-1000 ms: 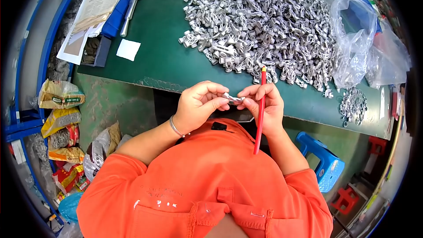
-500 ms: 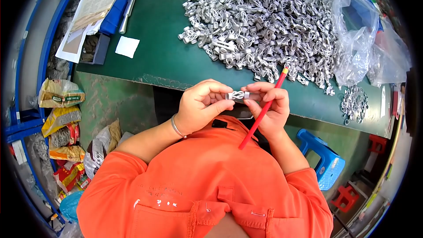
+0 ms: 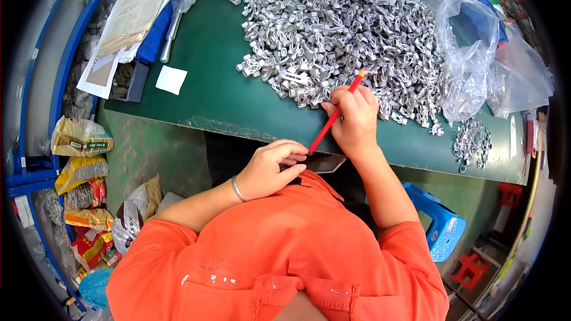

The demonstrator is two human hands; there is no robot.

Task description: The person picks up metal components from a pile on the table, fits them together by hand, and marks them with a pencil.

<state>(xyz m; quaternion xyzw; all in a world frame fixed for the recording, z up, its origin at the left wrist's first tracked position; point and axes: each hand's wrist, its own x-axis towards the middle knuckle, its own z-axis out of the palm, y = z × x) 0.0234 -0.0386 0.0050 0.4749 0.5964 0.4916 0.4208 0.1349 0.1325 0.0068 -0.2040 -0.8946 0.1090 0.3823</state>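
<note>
While the right hand (image 3: pixel 352 120) reaches out over the near edge of the heap of small grey metal pieces (image 3: pixel 345 30) on the green table (image 3: pixel 214 83), it keeps a red pencil (image 3: pixel 335 112) clamped in a closed grip, the shaft slanting from near its wrist up to the tip just over the far side of the knuckles; whether its fingertips have already closed on a piece cannot be told, since they curl down out of sight among the pieces. The left hand (image 3: pixel 275 169) sits near the body at the table's near edge, fingers loosely curled beside a dark flat object (image 3: pixel 324 162), and nothing can be seen held in it. To do this pick well, I judge the fingertips should single out one piece lying loose at the near fringe of the heap rather than dig in, because these parts look apt to tangle and drag neighbours along. Keeping the pencil tucked along the hand, clear of the heap, should stop it from scattering pieces toward the plastic bag (image 3: pixel 470 53) at the right
</note>
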